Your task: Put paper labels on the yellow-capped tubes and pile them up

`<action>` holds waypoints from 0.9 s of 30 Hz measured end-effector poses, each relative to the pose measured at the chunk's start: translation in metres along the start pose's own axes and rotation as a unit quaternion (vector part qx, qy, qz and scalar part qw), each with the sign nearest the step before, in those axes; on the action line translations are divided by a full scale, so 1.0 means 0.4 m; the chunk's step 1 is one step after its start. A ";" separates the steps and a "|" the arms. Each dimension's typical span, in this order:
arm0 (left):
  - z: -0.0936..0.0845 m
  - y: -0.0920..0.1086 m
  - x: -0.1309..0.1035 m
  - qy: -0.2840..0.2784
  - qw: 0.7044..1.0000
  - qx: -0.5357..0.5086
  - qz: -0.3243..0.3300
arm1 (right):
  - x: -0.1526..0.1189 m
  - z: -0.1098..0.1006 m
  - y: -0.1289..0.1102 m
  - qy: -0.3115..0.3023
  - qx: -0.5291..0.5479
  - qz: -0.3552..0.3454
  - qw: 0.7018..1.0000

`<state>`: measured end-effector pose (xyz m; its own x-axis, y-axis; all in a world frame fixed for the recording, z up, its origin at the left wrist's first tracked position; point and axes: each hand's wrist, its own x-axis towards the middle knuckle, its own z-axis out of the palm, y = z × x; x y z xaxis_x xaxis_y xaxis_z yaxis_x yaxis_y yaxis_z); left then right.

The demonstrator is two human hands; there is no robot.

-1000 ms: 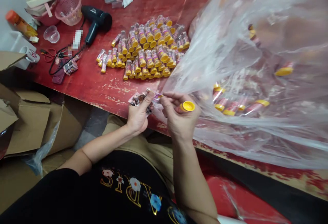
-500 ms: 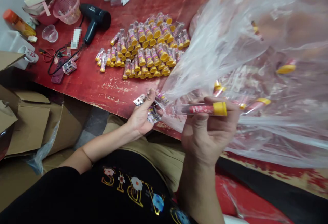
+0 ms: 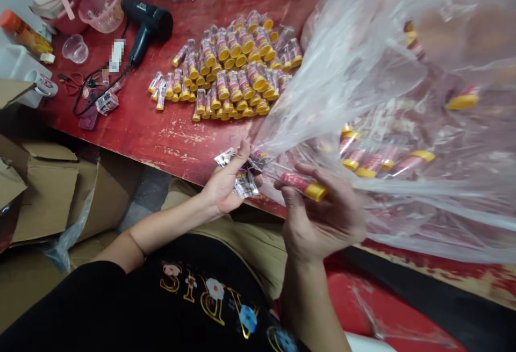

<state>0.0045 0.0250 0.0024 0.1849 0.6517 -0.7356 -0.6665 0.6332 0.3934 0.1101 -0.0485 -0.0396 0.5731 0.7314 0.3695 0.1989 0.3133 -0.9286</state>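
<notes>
My left hand (image 3: 226,186) is closed on several small printed plastic sleeves (image 3: 244,181), pinned under the thumb near the table's front edge. One sleeve sticks out toward the right, beside the tube. My right hand (image 3: 322,217) grips a clear tube (image 3: 300,182) with a yellow cap and pink-red contents between thumb and fingers. The tube's clear end points left at the sleeves; whether it touches them I cannot tell. Right of the hands lies a large translucent plastic bag (image 3: 403,212), with more yellow-capped tubes (image 3: 373,164) inside.
Sleeved tubes (image 3: 234,86) are piled on the red table (image 3: 161,142). Farther left lie a black hair dryer (image 3: 147,24), a pink basket (image 3: 101,5), red-handled scissors (image 3: 72,83) and a white mug (image 3: 42,83). Cardboard boxes (image 3: 52,196) stand on the floor at left.
My right hand has brought the tube left and slightly down, tilting its cap end lower, close to the left hand's sleeves. The left hand keeps its hold on the sleeves.
</notes>
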 end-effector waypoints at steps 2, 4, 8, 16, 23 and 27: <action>-0.003 -0.005 -0.001 -0.013 1.000 0.009 -0.008 | -0.003 -0.006 0.007 0.012 -0.022 -0.001 1.000; -0.004 -0.006 -0.006 -0.022 1.000 0.016 -0.010 | -0.006 -0.014 0.009 -0.005 -0.026 0.007 1.000; -0.007 0.001 -0.021 -0.001 0.999 0.036 0.026 | -0.006 -0.043 0.002 -0.101 -0.030 -0.039 0.994; -0.026 -0.006 -0.049 -0.052 0.989 0.102 0.091 | 0.009 -0.045 -0.001 -0.209 -0.048 -0.057 0.975; -0.027 -0.029 -0.064 -0.066 0.983 0.109 0.130 | 0.005 0.021 -0.009 -0.037 -0.080 -0.035 0.995; -0.031 -0.023 -0.060 -0.073 0.981 0.112 0.142 | 0.005 0.042 -0.013 -0.031 -0.064 -0.025 0.997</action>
<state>-0.0028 -0.0015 0.0095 0.1274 0.8578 -0.4980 -0.5335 0.4825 0.6947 0.0969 -0.0384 -0.0334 0.5110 0.7536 0.4135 0.3277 0.2739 -0.9042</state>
